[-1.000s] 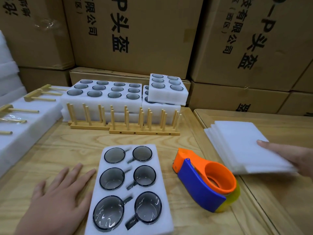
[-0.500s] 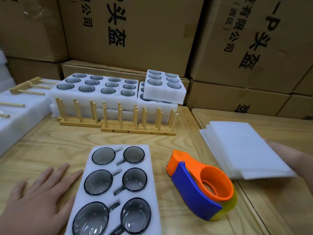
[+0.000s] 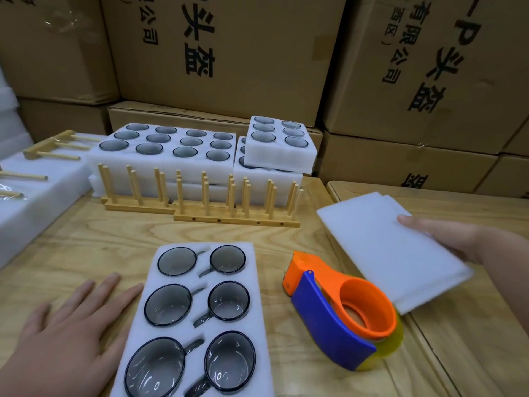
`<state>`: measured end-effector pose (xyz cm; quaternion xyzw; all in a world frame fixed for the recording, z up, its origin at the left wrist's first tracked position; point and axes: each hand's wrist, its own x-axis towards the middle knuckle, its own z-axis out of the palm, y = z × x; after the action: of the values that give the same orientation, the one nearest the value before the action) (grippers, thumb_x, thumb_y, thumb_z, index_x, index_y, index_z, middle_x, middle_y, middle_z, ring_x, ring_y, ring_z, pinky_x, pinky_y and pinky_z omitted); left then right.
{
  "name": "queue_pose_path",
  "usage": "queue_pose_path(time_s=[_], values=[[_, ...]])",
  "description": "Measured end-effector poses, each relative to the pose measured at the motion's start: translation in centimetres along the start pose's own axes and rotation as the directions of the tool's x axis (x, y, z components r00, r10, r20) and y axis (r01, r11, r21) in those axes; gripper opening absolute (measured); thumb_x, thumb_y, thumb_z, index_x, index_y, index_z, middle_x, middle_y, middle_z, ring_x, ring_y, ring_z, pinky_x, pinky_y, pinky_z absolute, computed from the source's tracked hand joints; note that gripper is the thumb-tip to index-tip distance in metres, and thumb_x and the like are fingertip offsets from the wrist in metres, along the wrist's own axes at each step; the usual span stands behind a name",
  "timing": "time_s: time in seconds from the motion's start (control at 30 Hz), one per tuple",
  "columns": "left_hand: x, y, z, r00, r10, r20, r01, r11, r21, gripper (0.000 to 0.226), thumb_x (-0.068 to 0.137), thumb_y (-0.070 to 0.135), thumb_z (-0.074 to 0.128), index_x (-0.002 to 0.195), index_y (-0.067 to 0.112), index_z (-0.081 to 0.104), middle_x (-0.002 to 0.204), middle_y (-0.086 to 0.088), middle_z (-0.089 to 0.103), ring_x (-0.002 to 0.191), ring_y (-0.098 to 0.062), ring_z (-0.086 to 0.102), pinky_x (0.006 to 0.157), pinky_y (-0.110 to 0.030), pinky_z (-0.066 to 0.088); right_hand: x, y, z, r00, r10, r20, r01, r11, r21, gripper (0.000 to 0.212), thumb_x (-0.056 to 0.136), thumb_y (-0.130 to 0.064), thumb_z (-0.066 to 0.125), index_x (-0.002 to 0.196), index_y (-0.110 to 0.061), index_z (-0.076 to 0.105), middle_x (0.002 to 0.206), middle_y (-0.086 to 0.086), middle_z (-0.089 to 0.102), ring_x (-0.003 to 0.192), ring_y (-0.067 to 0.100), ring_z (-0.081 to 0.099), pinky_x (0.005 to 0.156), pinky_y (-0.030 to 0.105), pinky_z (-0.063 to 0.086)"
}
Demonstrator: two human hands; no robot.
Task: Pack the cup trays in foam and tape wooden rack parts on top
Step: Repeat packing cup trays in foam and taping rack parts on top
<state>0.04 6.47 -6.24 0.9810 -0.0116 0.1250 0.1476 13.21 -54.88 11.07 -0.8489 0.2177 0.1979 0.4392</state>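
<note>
Six glass cups (image 3: 169,305) nested in foam tray (image 3: 259,333) on surface (image 3: 86,247); left hand (image 3: 65,336) flat, fingers spread, beside tray; right hand (image 3: 469,242) pinching foam sheet (image 3: 383,250) above tape dispenser (image 3: 337,313).

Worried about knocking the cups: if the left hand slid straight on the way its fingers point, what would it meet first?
Probably the foam cup tray: the left hand lies flat on the table, fingertips aimed up-right at the tray's near edge, almost touching.

We see a white foam tray of six dark glass cups (image 3: 197,319) lying flat at six o'clock, pale wooden peg racks (image 3: 200,196) upright at twelve, and a white foam sheet (image 3: 380,247) tilted at three.
</note>
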Motion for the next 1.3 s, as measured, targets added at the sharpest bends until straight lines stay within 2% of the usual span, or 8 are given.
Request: queue_pose_path(time_s=[0.13,0.23,0.3,0.47,0.6,0.77,1.0,1.3], values=[[-0.1,0.4,-0.2,1.0,-0.015,0.002,0.015,1.0,0.012,0.063,0.085,0.083,0.015,0.145,0.069,0.025,0.158,0.045,0.0,0.144,0.017,-0.011,0.108,-0.067,0.037,-1.2,-0.7,0.2,0.998,-0.029,0.048,0.029,1.0,0.005,0.111,0.026,-0.069,0.095,0.118,-0.012,0.071,0.112,0.018,0.075,0.099,0.037,0.074,0.083,0.042,0.058],[0.0,-0.1,0.0,0.999,-0.035,0.031,0.034,0.999,0.012,0.062,0.085,0.083,0.018,0.145,0.069,0.025,0.159,0.043,0.002,0.146,0.008,0.007,0.111,-0.065,0.035,-2.0,-0.4,0.8,0.994,-0.067,0.085,0.066,0.998,0.008,0.102,0.04,-0.061,0.097,0.128,-0.023,0.061,0.116,0.017,0.074,0.103,0.037,0.073,0.071,0.042,0.062],[0.1,-0.6,0.4,0.999,-0.03,0.037,0.029,0.999,0.025,0.063,0.084,0.083,0.02,0.145,0.068,0.024,0.16,0.04,0.003,0.148,-0.002,0.017,0.114,-0.064,0.032,-2.3,0.4,0.8,0.989,-0.097,0.111,0.09,0.994,0.063,0.1,0.043,-0.056,0.098,0.13,-0.025,0.058,0.118,0.018,0.074,0.104,0.039,0.073,0.072,0.044,0.062],[0.4,-1.9,1.6,0.999,-0.019,0.031,0.018,0.999,0.032,0.065,0.083,0.084,0.026,0.146,0.069,0.022,0.161,0.039,0.001,0.145,-0.001,0.014,0.116,-0.062,0.028,-2.6,3.0,0.2,0.991,-0.089,0.104,0.069,0.981,0.179,0.098,0.05,-0.045,0.1,0.134,-0.022,0.056,0.126,0.024,0.068,0.112,0.046,0.067,0.086,0.056,0.057],[0.8,-2.3,1.9,0.998,-0.005,0.057,0.003,0.999,0.031,0.065,0.083,0.085,0.025,0.146,0.069,0.021,0.162,0.035,0.002,0.153,-0.008,0.015,0.117,-0.062,0.026,-3.6,5.7,-0.3,0.988,-0.05,0.148,0.009,0.964,0.267,0.096,0.054,-0.04,0.1,0.136,-0.019,0.056,0.131,0.027,0.064,0.118,0.048,0.063,0.094,0.06,0.052],[0.9,-1.7,1.6,0.998,-0.008,0.067,0.007,1.0,0.018,0.064,0.083,0.086,0.02,0.146,0.071,0.018,0.164,0.027,0.01,0.154,-0.013,0.017,0.119,-0.06,0.022,-5.7,9.0,0.0,0.971,-0.038,0.236,-0.046,0.938,0.342,0.077,0.054,-0.04,0.1,0.119,-0.009,0.073,0.133,0.03,0.061,0.116,0.048,0.064,0.093,0.058,0.053],[1.1,-0.5,0.4,0.996,0.0,0.085,0.001,1.0,-0.015,0.064,0.081,0.088,0.01,0.144,0.074,0.009,0.167,0.017,0.013,0.156,-0.011,0.008,0.122,-0.056,0.015,-8.8,11.0,0.6,0.971,0.021,0.239,-0.109,0.926,0.361,0.084,0.042,-0.044,0.103,0.111,-0.004,0.077,0.128,0.027,0.066,0.11,0.042,0.069,0.084,0.05,0.059],[3.0,-3.4,3.4,0.988,-0.022,0.152,0.013,0.998,0.059,0.066,0.084,0.087,0.018,0.147,0.07,0.011,0.167,0.018,0.018,0.155,-0.012,0.014,0.119,-0.059,0.02,-12.4,12.5,1.0,0.976,-0.01,0.216,-0.076,0.92,0.384,0.076,0.059,-0.043,0.097,0.121,-0.007,0.072,0.136,0.028,0.061,0.118,0.044,0.064,0.095,0.054,0.054]])
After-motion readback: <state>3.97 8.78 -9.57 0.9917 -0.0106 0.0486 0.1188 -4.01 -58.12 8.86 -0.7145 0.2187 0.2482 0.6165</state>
